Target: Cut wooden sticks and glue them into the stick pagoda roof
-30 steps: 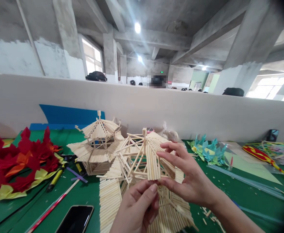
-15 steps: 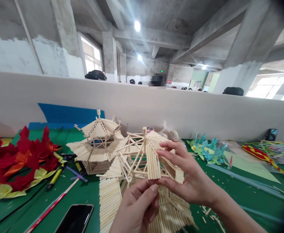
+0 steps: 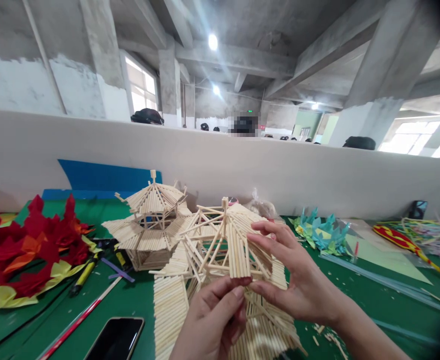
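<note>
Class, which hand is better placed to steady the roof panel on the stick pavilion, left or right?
Probably right: the right hand spans the roof panel from side to lower edge, while the left hand only pinches its bottom edge.

No word, number or brand can be read anywhere. A small green lit sign [image 3: 250, 111] hangs far back under the ceiling, too small to make out, and the phone [image 3: 116, 338] on the worktop [image 3: 355, 295] shows only a dark screen
</note>
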The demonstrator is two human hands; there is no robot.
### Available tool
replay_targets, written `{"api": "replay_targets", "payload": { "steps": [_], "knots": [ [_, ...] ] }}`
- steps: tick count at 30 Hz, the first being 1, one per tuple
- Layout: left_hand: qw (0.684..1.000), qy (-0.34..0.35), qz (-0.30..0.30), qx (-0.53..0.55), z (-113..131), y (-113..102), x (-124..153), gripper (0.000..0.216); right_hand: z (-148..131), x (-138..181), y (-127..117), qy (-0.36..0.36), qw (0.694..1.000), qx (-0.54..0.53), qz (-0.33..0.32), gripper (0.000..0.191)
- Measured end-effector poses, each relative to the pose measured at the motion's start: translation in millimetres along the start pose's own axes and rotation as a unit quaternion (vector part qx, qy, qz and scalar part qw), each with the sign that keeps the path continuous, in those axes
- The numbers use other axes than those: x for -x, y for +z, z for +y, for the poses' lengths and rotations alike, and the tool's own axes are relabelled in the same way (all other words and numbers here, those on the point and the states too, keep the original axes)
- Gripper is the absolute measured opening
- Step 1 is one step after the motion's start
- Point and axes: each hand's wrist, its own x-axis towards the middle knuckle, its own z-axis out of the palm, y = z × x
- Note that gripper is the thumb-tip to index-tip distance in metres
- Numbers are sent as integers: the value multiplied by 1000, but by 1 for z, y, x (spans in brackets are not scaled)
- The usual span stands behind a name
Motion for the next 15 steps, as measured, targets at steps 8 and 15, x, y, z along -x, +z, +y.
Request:
{"api": "replay_targets", "payload": {
  "steps": [8,15],
  "knots": [
    [1000,-2,-12,-15,2,-3,-1,18,0,-7,3,-2,1000,-14,3,54],
    [1000,11,-17,-22,1,-2,-2,17,0,-8,0,-8,1000,-13,5,52]
  ]
}}
